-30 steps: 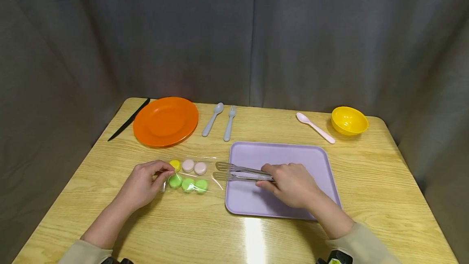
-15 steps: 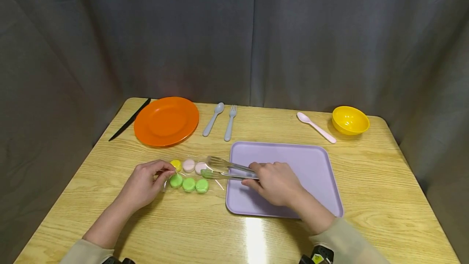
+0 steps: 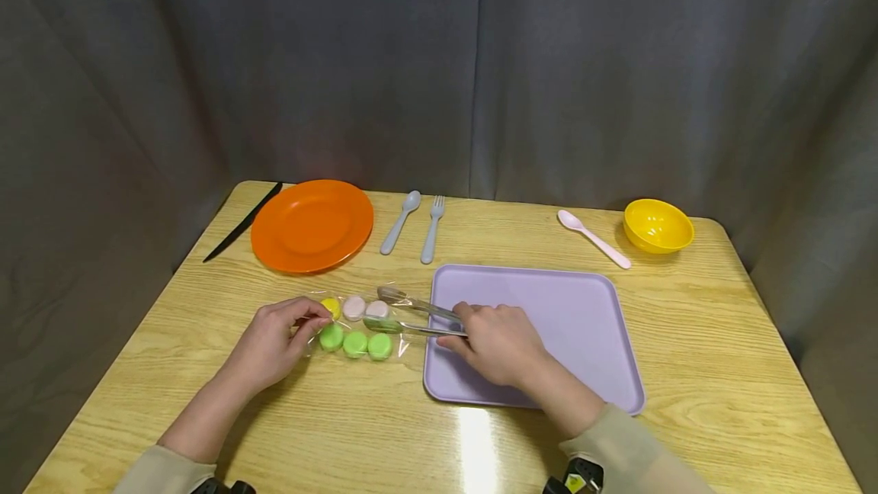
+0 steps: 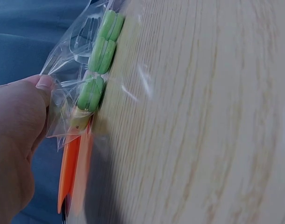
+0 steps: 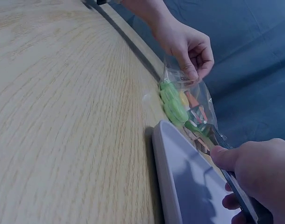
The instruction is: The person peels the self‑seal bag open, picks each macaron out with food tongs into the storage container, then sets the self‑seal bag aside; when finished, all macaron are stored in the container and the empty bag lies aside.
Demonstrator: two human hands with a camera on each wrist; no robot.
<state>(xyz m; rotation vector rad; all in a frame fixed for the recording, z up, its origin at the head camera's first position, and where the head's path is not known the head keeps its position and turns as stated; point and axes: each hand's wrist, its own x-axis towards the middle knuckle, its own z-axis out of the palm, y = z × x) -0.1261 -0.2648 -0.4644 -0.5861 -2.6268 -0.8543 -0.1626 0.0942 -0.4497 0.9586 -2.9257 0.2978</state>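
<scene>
A clear plastic bag (image 3: 402, 343) holds several macarons: a yellow one (image 3: 331, 307) and pink ones (image 3: 354, 308) in the far row, green ones (image 3: 355, 344) in the near row. Thumb and fingertips of my left hand (image 3: 274, 338) pinch the bag's left end and lift the film, as the left wrist view shows. My right hand (image 3: 499, 343), over the tray, grips metal tongs (image 3: 428, 329). Their tips are spread and reach into the bag's right end, around the rightmost pink macaron. In the right wrist view the tong tips (image 5: 207, 131) show beside the green macarons.
Under the right hand lies a lilac tray (image 3: 562, 299). Along the back are a black knife (image 3: 243, 223), an orange plate (image 3: 312, 226), a grey spoon (image 3: 399, 224), a grey fork (image 3: 431, 231), a pink spoon (image 3: 593, 238) and a yellow bowl (image 3: 658, 227). A dark curtain hangs behind.
My right hand has moved left with the tongs, their tips passing from the bag's right edge in among the macarons and spreading wider. The left hand keeps its pinch, almost still.
</scene>
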